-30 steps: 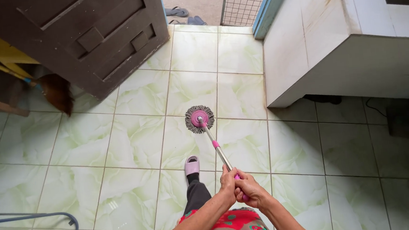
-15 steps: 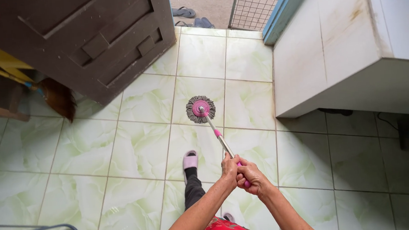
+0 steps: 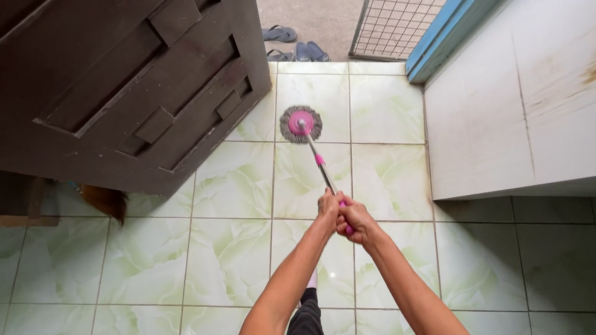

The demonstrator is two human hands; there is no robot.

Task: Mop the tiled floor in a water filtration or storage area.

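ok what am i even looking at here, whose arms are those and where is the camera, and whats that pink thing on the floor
The camera sits on a person's head and looks down, so the two bare arms reaching in from the bottom are that person's own. The left hand and right hand are clasped close together around the handle of a spin mop, a thin metal pole with pink parts. Its round head, grey strands around a pink centre, rests on the pale green tiled floor. To the left stands a dark wooden door. To the right is a white tiled counter. Beyond the doorway lie sandals on concrete, next to a wire grille.
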